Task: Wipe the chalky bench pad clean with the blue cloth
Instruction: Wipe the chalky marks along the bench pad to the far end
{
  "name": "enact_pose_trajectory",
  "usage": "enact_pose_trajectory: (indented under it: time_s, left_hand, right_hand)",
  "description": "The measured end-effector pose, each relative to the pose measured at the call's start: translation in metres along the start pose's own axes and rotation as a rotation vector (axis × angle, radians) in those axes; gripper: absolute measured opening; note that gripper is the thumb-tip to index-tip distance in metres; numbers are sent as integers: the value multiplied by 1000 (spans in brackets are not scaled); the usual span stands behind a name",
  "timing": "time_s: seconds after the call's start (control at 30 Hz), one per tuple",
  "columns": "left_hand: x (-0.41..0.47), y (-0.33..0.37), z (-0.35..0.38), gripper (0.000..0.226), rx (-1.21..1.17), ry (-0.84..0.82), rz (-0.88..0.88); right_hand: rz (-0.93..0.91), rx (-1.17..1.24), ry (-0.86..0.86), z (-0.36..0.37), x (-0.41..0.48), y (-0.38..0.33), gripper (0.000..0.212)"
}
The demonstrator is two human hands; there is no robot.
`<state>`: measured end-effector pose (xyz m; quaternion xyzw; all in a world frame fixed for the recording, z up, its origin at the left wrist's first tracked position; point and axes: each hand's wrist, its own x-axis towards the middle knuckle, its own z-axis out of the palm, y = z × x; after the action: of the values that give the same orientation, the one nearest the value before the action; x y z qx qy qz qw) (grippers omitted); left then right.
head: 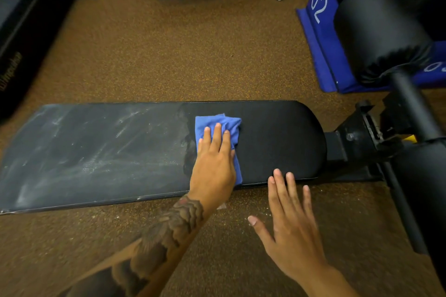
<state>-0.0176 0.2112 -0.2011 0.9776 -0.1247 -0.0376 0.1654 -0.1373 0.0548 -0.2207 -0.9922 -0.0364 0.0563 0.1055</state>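
The bench pad is clean at frame right, but its larger left part is chalky. The left hand presses the blue cloth with flat fingers. The right hand is spread, holding nothing.

Left of where the left hand presses the cloth, the pad runs long, flat and open, with only chalk smears on it. Right of the grip, a shorter dark stretch ends at the rounded tip. There the frame joins, and a roller stands higher, well apart. Near and right of the grip, the right hand lies flat, fingertips on the pad's near edge, narrowing that side. Beyond the grip, open floor reaches a blue mat far right.
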Motion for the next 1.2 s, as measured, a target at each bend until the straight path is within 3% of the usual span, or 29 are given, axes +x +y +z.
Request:
enact_pose_trajectory:
  time_s: [0.1, 0.27, 0.5, 0.6, 0.73, 0.93, 1.2]
  left_hand:
    - [45, -5, -1, 51, 44, 2, -75]
    - [109, -29, -9, 46, 68, -5, -42]
    - [11, 3, 4, 48, -101, 24, -2]
    - [-26, 19, 15, 52, -25, 16, 44]
    - [10, 25, 13, 59, 17, -15, 28]
    - [90, 2, 6, 51, 160, -44, 87]
    - [-8, 1, 6, 51, 123, -10, 114]
  right_hand:
    - [0, 2, 3, 0, 1, 1, 83]
    - [1, -9, 17, 0, 1, -1, 82]
    - [11, 13, 18, -3, 0, -3, 82]
    - [10, 23, 18, -2, 0, -2, 83]
    - [20, 29, 21, 0, 1, -5, 83]
    - [38, 12, 22, 1, 1, -8, 82]
    - [18, 10, 9, -3, 0, -4, 81]
